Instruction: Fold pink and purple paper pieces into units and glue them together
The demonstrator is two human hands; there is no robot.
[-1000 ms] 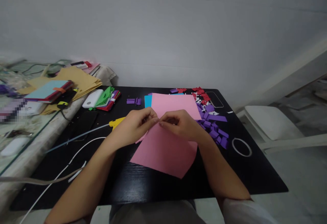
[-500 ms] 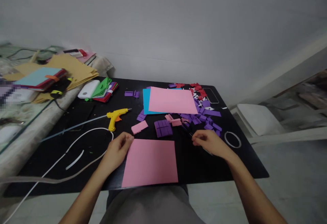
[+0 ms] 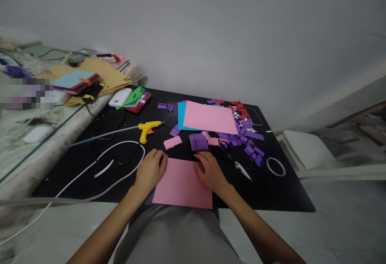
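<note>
A pink sheet [image 3: 184, 187] lies flat before me at the near table edge. My left hand [image 3: 150, 169] rests at its upper left corner, fingers loosely bent and a little apart, thumb side against the sheet's edge. Over the upper right corner lies my right hand [image 3: 211, 170], open, with its fingers stretched toward a purple folded-paper block [image 3: 199, 142]. Part of that corner is hidden beneath it. Scissors [image 3: 242, 169] with dark handles lie to the right of this hand. Left of the purple block is a small pink paper piece [image 3: 173, 142].
A pink sheet [image 3: 211, 117] over a blue sheet [image 3: 181, 119] lies farther back, with purple paper pieces [image 3: 255, 153] and red scraps [image 3: 239, 109] around. To the left are a yellow glue gun [image 3: 147, 129], a white cable [image 3: 99, 157] and colored paper strips [image 3: 137, 99]. A ring [image 3: 276, 166] lies right.
My right hand has moved left from beside the scissors onto the upper right of the near pink sheet, uncovering the scissors' blades. My left hand stays by the upper left corner. The view has shifted.
</note>
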